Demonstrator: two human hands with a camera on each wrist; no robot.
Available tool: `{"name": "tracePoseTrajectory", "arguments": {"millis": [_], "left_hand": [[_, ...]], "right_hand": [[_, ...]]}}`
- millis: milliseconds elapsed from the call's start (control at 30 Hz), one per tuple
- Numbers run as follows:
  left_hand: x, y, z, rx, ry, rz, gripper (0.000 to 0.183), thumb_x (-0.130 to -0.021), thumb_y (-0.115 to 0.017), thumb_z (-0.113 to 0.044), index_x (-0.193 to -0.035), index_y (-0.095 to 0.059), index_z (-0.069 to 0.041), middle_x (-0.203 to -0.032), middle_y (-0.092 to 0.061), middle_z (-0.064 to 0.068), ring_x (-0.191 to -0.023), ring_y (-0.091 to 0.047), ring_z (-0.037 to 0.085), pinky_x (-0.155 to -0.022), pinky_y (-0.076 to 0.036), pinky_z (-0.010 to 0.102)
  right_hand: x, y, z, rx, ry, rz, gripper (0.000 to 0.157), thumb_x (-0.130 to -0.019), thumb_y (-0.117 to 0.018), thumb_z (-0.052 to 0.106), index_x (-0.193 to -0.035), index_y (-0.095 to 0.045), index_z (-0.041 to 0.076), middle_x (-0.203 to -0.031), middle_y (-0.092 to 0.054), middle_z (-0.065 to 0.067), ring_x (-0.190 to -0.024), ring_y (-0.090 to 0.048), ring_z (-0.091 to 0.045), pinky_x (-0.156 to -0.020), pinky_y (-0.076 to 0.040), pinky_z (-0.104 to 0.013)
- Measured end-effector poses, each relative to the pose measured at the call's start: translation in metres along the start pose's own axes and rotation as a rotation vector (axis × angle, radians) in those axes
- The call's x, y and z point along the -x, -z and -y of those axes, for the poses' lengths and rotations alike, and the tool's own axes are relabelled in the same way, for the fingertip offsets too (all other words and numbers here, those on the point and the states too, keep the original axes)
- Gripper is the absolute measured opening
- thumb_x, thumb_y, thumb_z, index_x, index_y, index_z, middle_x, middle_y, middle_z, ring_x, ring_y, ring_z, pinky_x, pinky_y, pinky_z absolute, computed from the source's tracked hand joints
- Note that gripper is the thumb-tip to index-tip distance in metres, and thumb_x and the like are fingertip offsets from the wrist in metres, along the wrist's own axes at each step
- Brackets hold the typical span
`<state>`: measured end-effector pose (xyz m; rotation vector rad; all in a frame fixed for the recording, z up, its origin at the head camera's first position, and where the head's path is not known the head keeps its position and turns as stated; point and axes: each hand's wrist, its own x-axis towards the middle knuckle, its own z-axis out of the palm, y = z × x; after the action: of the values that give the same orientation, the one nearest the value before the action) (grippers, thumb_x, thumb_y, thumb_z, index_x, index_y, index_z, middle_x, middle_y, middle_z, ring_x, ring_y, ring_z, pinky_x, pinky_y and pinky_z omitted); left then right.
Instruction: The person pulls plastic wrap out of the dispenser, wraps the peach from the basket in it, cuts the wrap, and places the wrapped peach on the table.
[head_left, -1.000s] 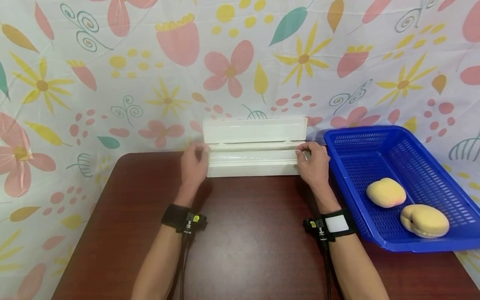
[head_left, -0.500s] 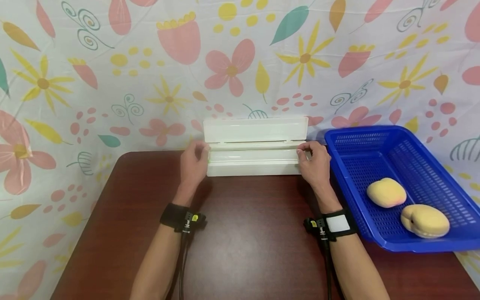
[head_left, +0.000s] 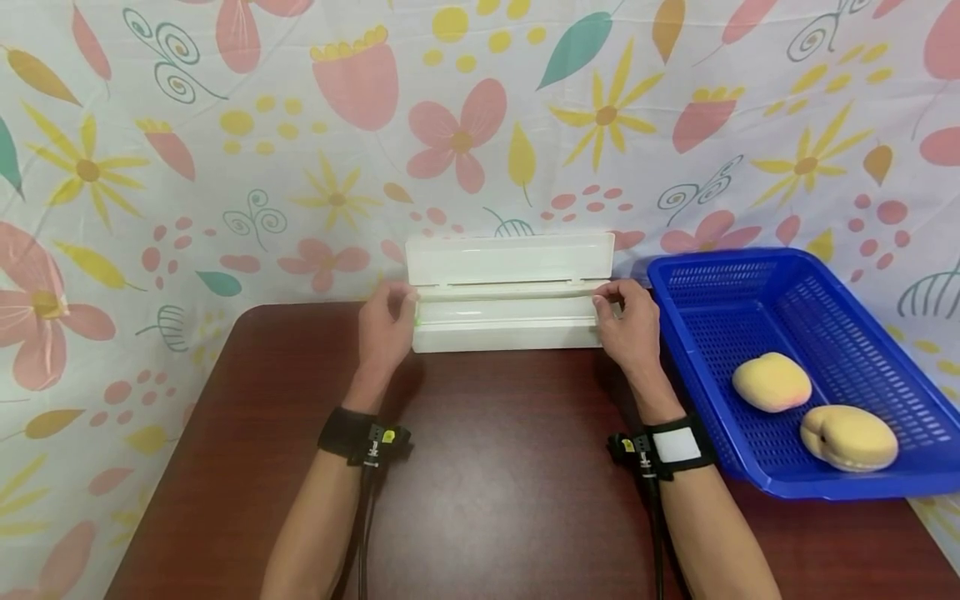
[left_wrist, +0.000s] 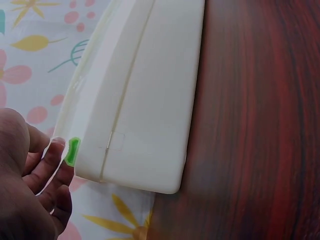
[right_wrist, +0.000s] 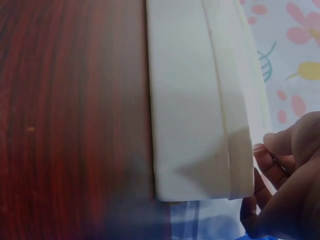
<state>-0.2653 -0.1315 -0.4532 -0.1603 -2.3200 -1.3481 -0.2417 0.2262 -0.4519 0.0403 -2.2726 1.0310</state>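
A long white cling film dispenser [head_left: 507, 337] lies at the table's back edge, its lid [head_left: 510, 260] raised against the cloth. Shiny clear cling film [head_left: 506, 311] spans its inside. At the left end, my left hand [head_left: 386, 329] pinches the film's edge between thumb and index finger. A small green piece [left_wrist: 73, 152] on the dispenser's end sits beside these fingertips in the left wrist view. My right hand [head_left: 630, 325] has thumb and index finger together at the right end, pinching the film there. Its other fingers [right_wrist: 262, 187] curl against the dispenser's end wall.
Right of the dispenser stands a blue plastic basket [head_left: 720, 442] with a yellow peach [head_left: 772, 382] and a second, dented one [head_left: 847, 438] inside. A flower-printed cloth [head_left: 300, 167] hangs behind the dark brown table [head_left: 480, 500]. Cables [head_left: 365, 533] run along both forearms.
The clear film inside the dispenser looked wrinkled and glossy a second ago; it appears smoother now. Both hands have stayed almost in place at the two ends.
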Motion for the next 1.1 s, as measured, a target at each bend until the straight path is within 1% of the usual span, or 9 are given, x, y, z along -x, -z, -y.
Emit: {"name": "tracePoseTrajectory", "arguments": {"millis": [333, 500, 633, 800, 967, 1100], "left_hand": [[0.002, 0.003, -0.004, 0.033, -0.001, 0.009, 0.013, -0.096, -0.061, -0.026, -0.103, -0.063, -0.016, -0.094, -0.061, -0.003, -0.086, -0.054, 0.015, -0.078, -0.046, 0.036], [0.001, 0.004, -0.006, 0.053, -0.018, 0.003, 0.013, -0.096, -0.061, -0.025, -0.103, -0.064, -0.015, -0.094, -0.061, -0.002, -0.085, -0.054, 0.015, -0.077, -0.046, 0.036], [0.001, 0.004, -0.006, 0.059, -0.027, -0.007, 0.011, -0.095, -0.061, -0.023, -0.103, -0.064, -0.015, -0.095, -0.062, -0.003, -0.085, -0.054, 0.015, -0.077, -0.046, 0.036], [0.001, 0.005, -0.007, 0.06, -0.027, -0.015, 0.011, -0.095, -0.061, -0.023, -0.102, -0.064, -0.015, -0.095, -0.062, -0.004, -0.084, -0.054, 0.015, -0.077, -0.046, 0.035], [0.0, 0.006, -0.01, 0.057, -0.034, -0.019, 0.011, -0.094, -0.062, -0.023, -0.102, -0.064, -0.014, -0.094, -0.062, -0.004, -0.084, -0.054, 0.014, -0.077, -0.046, 0.035], [0.0, 0.007, -0.012, 0.053, -0.04, -0.022, 0.01, -0.094, -0.061, -0.022, -0.101, -0.064, -0.015, -0.093, -0.062, -0.004, -0.083, -0.053, 0.014, -0.076, -0.046, 0.034]], "right_hand": [[-0.002, 0.001, 0.003, -0.002, 0.005, -0.028, 0.006, -0.087, -0.066, 0.007, -0.089, -0.068, 0.002, -0.088, -0.062, -0.01, -0.082, -0.055, -0.033, -0.073, -0.041, -0.039], [-0.002, 0.002, 0.004, -0.005, 0.007, -0.033, 0.005, -0.087, -0.066, 0.006, -0.089, -0.068, 0.002, -0.086, -0.062, -0.009, -0.08, -0.054, -0.031, -0.071, -0.04, -0.037], [-0.002, 0.002, 0.004, -0.012, 0.003, -0.035, 0.005, -0.087, -0.066, 0.007, -0.09, -0.067, 0.002, -0.085, -0.061, -0.007, -0.077, -0.054, -0.028, -0.069, -0.039, -0.036], [-0.002, 0.003, 0.005, -0.025, 0.01, -0.038, 0.005, -0.087, -0.066, 0.007, -0.09, -0.067, 0.003, -0.085, -0.062, -0.006, -0.075, -0.053, -0.022, -0.067, -0.042, -0.035], [-0.003, 0.004, 0.007, -0.029, 0.019, -0.041, 0.004, -0.088, -0.066, 0.006, -0.091, -0.068, 0.003, -0.084, -0.062, -0.006, -0.074, -0.053, -0.02, -0.065, -0.04, -0.032], [-0.003, 0.006, 0.008, -0.038, 0.024, -0.045, 0.004, -0.088, -0.066, 0.005, -0.091, -0.068, 0.003, -0.084, -0.062, -0.008, -0.074, -0.052, -0.021, -0.065, -0.042, -0.036]]}}
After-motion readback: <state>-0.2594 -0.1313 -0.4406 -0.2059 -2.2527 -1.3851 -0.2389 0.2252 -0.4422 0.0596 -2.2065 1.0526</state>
